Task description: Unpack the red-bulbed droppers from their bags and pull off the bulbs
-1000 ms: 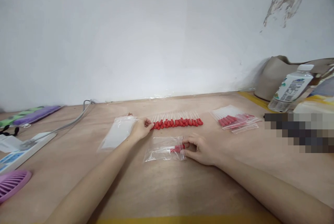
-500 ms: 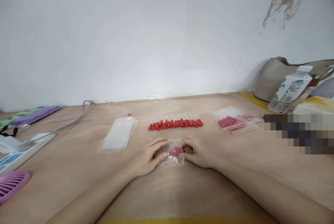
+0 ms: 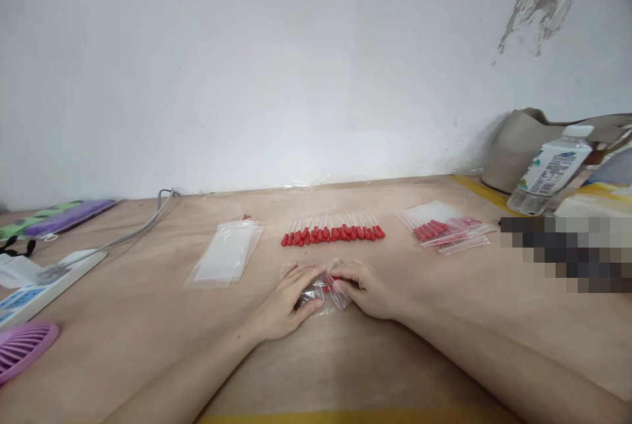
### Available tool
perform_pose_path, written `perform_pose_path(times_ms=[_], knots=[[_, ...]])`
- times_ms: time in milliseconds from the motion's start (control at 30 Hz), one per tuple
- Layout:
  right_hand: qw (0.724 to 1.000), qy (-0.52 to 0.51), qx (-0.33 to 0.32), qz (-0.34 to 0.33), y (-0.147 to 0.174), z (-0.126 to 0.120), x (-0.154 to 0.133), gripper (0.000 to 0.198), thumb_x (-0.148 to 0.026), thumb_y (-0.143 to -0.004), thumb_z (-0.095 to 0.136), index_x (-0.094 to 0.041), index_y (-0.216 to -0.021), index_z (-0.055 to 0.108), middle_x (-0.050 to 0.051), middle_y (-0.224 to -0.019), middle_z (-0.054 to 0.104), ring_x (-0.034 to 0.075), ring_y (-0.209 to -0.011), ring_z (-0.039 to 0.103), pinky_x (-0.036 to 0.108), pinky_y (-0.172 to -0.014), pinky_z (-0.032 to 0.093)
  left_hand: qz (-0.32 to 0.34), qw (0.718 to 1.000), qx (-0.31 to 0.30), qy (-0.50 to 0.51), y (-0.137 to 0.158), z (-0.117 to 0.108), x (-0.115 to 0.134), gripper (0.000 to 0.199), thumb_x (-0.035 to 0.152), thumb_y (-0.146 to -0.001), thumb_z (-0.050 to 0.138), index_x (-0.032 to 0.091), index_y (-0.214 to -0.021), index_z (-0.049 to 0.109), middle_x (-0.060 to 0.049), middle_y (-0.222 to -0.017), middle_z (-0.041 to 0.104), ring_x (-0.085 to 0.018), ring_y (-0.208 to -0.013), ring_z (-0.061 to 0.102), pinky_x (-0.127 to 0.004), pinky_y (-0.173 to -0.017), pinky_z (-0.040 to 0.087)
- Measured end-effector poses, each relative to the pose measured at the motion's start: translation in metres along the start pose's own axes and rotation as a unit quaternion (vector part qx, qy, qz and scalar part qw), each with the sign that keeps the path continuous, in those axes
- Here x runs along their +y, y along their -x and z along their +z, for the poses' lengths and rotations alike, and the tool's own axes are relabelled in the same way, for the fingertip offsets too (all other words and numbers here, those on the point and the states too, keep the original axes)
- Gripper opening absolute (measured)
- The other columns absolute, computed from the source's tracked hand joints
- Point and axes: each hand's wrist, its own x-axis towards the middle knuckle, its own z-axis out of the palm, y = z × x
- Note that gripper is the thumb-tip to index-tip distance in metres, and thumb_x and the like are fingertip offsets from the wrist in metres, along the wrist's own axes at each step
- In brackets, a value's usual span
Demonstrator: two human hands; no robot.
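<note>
A clear plastic bag [image 3: 316, 293] lies on the table in front of me, with red-tipped sticks [image 3: 330, 282] partly visible inside. My left hand [image 3: 289, 299] reaches across the bag, its fingers on the far side and thumb on the near side, holding it down. At the bag's right end, my right hand [image 3: 368, 286] pinches the film between thumb and fingers. My fingers hide part of the sticks. Just beyond both hands is a row of loose red-tipped white sticks [image 3: 336, 233].
Flat clear bags [image 3: 224, 256] are stacked to the left. Filled bags [image 3: 439, 230] lie to the right. A power strip [image 3: 54, 279] with a grey cable and a pink fan [image 3: 27, 348] sit far left. A bottle [image 3: 550, 170] and a grey-brown bag [image 3: 513, 147] stand back right.
My left hand has slid right and further over the bag, closer to my right hand. The bag's film is more crumpled, and the sticks inside are more covered.
</note>
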Motion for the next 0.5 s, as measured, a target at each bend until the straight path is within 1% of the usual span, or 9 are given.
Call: perform_pose_path(times_ms=[67,167,267,333,400,500], knots=[[0.999,0.032,-0.009,0.002,0.001,0.002,-0.001,0.019,-0.018,-0.075,0.057,-0.021,-0.092,0.063,0.002,-0.09,0.063,0.017,-0.084,0.055,0.032,-0.079,0.043,0.001,1.0,-0.003,-0.006,0.0,0.0,0.0,0.049,0.035,-0.085,0.046,0.025,-0.131,0.032,-0.006,-0.131,0.043,-0.022,-0.122,0.036,-0.044,-0.105,0.021],[0.998,0.014,-0.016,0.06,0.002,0.001,-0.003,0.016,-0.015,-0.068,0.061,-0.018,-0.084,0.062,0.001,-0.081,0.061,0.015,-0.075,0.055,0.028,-0.069,0.044,-0.012,1.0,-0.013,-0.02,0.001,-0.001,-0.001,0.05,0.037,-0.086,0.045,0.024,-0.132,0.03,-0.006,-0.133,0.041,-0.022,-0.122,0.035,-0.044,-0.105,0.022],[0.987,-0.074,-0.008,0.142,0.005,-0.006,-0.001,0.017,-0.015,-0.069,0.06,-0.017,-0.086,0.058,0.001,-0.077,0.061,0.013,-0.07,0.055,0.026,-0.064,0.045,-0.028,0.999,-0.027,-0.035,0.003,-0.003,-0.001,0.052,0.039,-0.086,0.043,0.024,-0.134,0.027,-0.005,-0.135,0.039,-0.021,-0.124,0.033,-0.044,-0.106,0.021],[0.972,-0.143,0.002,0.188,0.008,-0.013,0.002,0.02,-0.022,-0.07,0.062,-0.017,-0.088,0.055,0.001,-0.077,0.061,0.012,-0.069,0.056,0.027,-0.065,0.046,-0.034,0.998,-0.039,-0.046,0.004,-0.004,-0.001,0.052,0.039,-0.087,0.042,0.026,-0.135,0.025,-0.003,-0.136,0.037,-0.021,-0.126,0.031,-0.044,-0.106,0.021],[0.952,-0.208,0.016,0.224,0.011,-0.02,0.008,0.028,-0.032,-0.068,0.065,-0.017,-0.089,0.053,0.001,-0.077,0.062,0.012,-0.067,0.057,0.028,-0.065,0.047,-0.039,0.996,-0.048,-0.062,0.004,-0.005,-0.001,0.051,0.039,-0.088,0.04,0.027,-0.135,0.024,-0.003,-0.138,0.034,-0.021,-0.128,0.027,-0.045,-0.106,0.02],[0.926,-0.27,0.042,0.26,0.014,-0.03,0.014,0.038,-0.042,-0.066,0.066,-0.017,-0.09,0.053,0.004,-0.081,0.064,0.011,-0.063,0.059,0.029,-0.063,0.048,-0.048,0.991,-0.073,-0.099,0.005,-0.006,-0.001,0.048,0.041,-0.09,0.032,0.03,-0.136,0.023,-0.004,-0.142,0.027,-0.023,-0.13,0.022,-0.047,-0.106,0.017]])
